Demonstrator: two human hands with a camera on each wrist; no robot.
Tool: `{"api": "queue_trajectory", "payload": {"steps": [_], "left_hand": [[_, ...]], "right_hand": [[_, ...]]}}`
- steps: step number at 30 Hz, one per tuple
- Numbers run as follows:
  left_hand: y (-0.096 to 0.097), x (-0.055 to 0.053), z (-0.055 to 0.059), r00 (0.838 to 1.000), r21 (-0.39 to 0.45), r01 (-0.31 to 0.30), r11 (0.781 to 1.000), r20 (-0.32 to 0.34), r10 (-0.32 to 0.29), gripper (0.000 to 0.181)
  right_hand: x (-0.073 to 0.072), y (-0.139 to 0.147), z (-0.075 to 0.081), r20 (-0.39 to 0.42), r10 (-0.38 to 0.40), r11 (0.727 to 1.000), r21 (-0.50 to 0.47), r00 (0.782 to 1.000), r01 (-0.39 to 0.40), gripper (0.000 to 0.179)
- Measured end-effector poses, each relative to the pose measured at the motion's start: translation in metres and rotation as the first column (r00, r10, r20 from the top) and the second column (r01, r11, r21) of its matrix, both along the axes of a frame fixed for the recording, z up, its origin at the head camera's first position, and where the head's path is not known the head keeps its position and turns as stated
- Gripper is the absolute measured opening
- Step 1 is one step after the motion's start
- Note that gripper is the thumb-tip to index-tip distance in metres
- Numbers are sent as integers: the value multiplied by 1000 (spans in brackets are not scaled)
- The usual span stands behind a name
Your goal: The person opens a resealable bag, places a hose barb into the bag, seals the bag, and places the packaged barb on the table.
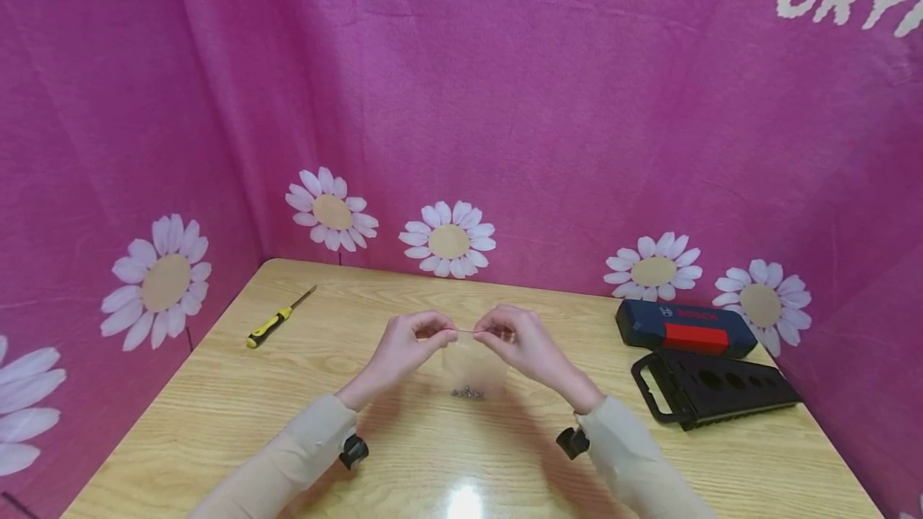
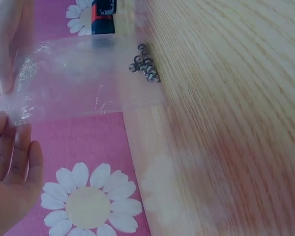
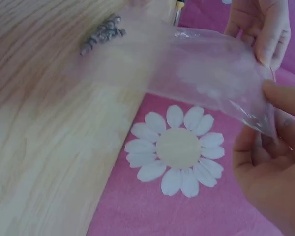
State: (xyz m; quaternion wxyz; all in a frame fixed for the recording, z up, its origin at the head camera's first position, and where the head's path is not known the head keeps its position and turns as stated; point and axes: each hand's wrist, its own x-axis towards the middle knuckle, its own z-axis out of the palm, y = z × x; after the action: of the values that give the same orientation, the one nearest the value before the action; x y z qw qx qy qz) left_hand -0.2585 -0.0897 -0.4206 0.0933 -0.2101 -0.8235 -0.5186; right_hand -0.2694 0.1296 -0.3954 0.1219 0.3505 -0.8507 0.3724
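Note:
A clear plastic bag (image 1: 476,363) hangs between both hands, its top edge stretched nearly level. My left hand (image 1: 413,344) pinches one top corner between thumb and fingers. At the opposite corner, my right hand (image 1: 530,347) pinches the edge in the same way. Several small metal pieces (image 2: 145,64) lie bunched at the bottom of the bag; they look like small nuts or screws, too small to tell which. In the right wrist view, the bag's film (image 3: 201,69) appears see-through and slightly creased near the fingers.
A yellow-and-black screwdriver (image 1: 277,323) lies at the table's left. On the right sit a dark blue case with a red latch (image 1: 695,339) and a black holder with holes and a handle (image 1: 721,391). A pink flowered cloth (image 1: 505,142) hangs behind the wooden table (image 1: 216,415).

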Motion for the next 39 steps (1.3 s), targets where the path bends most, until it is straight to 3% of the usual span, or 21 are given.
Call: {"api": "queue_trajectory", "payload": {"steps": [4, 12, 20, 29, 34, 39], "left_hand": [[0, 0, 0, 1000, 12, -16, 1000, 14, 16, 6], [0, 2, 1, 1000, 1, -9, 1000, -1, 9, 7], [0, 1, 2, 999, 12, -29, 1000, 36, 29, 8], [-1, 2, 0, 1000, 42, 3, 999, 20, -4, 8], [-2, 2, -1, 999, 47, 2, 999, 51, -4, 9], [-2, 2, -1, 1000, 61, -7, 998, 24, 5, 7]], "right_hand": [[1, 7, 3, -11, 6, 1000, 17, 1000, -6, 4], [1, 18, 1, -33, -60, 998, 15, 998, 61, 14], [3, 26, 4, -36, -41, 997, 57, 998, 43, 6], [5, 31, 4, 2, -98, 992, 84, 995, 98, 15], [4, 34, 3, 3, -76, 995, 68, 997, 76, 10], [3, 37, 4, -34, -52, 995, 79, 998, 55, 6]]}}
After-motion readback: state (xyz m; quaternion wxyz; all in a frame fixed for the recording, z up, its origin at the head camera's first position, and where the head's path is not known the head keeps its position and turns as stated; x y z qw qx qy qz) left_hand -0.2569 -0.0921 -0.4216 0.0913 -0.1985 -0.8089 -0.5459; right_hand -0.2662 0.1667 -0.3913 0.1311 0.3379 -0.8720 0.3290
